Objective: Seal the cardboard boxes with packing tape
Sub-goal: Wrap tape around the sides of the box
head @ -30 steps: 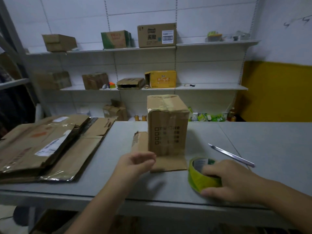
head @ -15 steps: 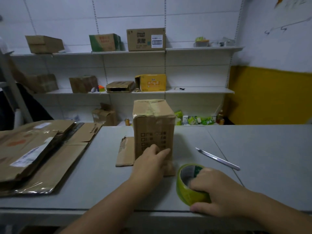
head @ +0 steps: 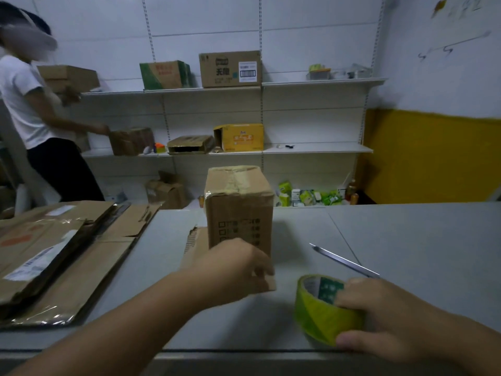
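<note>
Head, left hand [head: 235,267] hides box [head: 238,202] base, tape [head: 322,313] gripped

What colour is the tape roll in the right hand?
Translucent yellow-green packing tape roll, green-printed core; clearest in the head view.

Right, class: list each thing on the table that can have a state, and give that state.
Cardboard box, upright, top flaps taped shut.
Tape roll, on edge, gripped by right hand.
Left hand, at the box's lower front, grip blurred.
Metal blade, lying flat, untouched.
Flattened cartons, folded flat, stacked.
</note>
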`<action>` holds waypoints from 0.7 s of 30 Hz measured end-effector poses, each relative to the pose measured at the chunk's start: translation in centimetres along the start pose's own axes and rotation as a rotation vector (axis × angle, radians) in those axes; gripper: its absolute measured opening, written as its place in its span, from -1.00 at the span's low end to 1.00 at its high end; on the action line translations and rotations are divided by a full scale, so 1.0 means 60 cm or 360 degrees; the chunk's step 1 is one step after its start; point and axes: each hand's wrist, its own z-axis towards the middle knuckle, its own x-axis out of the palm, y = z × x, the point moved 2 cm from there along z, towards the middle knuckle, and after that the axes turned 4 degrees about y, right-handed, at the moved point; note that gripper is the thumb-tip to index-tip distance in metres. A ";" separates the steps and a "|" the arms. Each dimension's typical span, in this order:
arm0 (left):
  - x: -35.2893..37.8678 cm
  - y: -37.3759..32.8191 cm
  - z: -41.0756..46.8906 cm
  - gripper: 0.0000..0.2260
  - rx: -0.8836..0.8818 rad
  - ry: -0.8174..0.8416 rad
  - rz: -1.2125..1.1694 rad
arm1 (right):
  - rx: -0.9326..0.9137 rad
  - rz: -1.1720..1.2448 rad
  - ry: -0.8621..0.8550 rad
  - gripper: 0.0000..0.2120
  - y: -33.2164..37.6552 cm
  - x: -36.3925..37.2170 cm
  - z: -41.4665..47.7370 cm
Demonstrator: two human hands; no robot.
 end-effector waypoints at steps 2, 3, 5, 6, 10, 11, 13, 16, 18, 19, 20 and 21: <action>-0.019 0.011 -0.014 -0.85 -0.0111 0.0091 -0.0185 | -0.0010 -0.0019 -0.0082 -0.67 0.000 -0.021 -0.009; -0.025 0.018 -0.019 -0.89 -0.0168 0.0115 -0.0344 | -0.0051 -0.0025 -0.0123 -0.68 0.003 -0.031 -0.012; -0.029 0.025 -0.025 -0.95 -0.0236 0.0152 -0.0685 | -0.0081 -0.0006 -0.0152 -0.71 0.008 -0.042 -0.016; -0.030 0.023 -0.028 -0.97 -0.0234 0.0170 -0.0816 | -0.0070 0.0002 -0.0144 -0.71 0.011 -0.046 -0.016; -0.034 0.029 -0.038 -0.97 -0.0278 0.0070 -0.1091 | -0.0069 -0.0030 -0.0160 -0.79 0.013 -0.058 -0.009; -0.039 0.033 -0.041 -0.96 -0.0297 0.0018 -0.1154 | -0.0083 -0.0043 -0.0182 -0.81 0.015 -0.065 -0.008; -0.054 0.038 -0.047 -0.90 -0.0322 -0.0072 -0.1229 | -0.0114 -0.0072 -0.0219 -0.82 0.021 -0.083 -0.006; -0.084 0.040 -0.063 -0.84 -0.0385 -0.0099 -0.1102 | -0.0174 -0.0112 -0.0276 -0.79 0.037 -0.113 -0.005; -0.106 0.046 -0.080 -0.86 -0.0407 -0.0111 -0.1065 | -0.0102 -0.0156 -0.0305 -0.71 0.033 -0.133 -0.005; -0.116 0.050 -0.088 -0.88 -0.0401 -0.0135 -0.1085 | -0.0028 -0.0188 -0.0309 -0.65 0.028 -0.142 -0.004; -0.126 0.052 -0.094 -0.88 -0.0385 -0.0155 -0.1113 | 0.0054 -0.0208 -0.0312 -0.60 0.022 -0.150 -0.002; -0.133 0.054 -0.097 -0.87 -0.0363 -0.0170 -0.1130 | 0.0146 -0.0196 -0.0297 -0.55 0.014 -0.157 0.003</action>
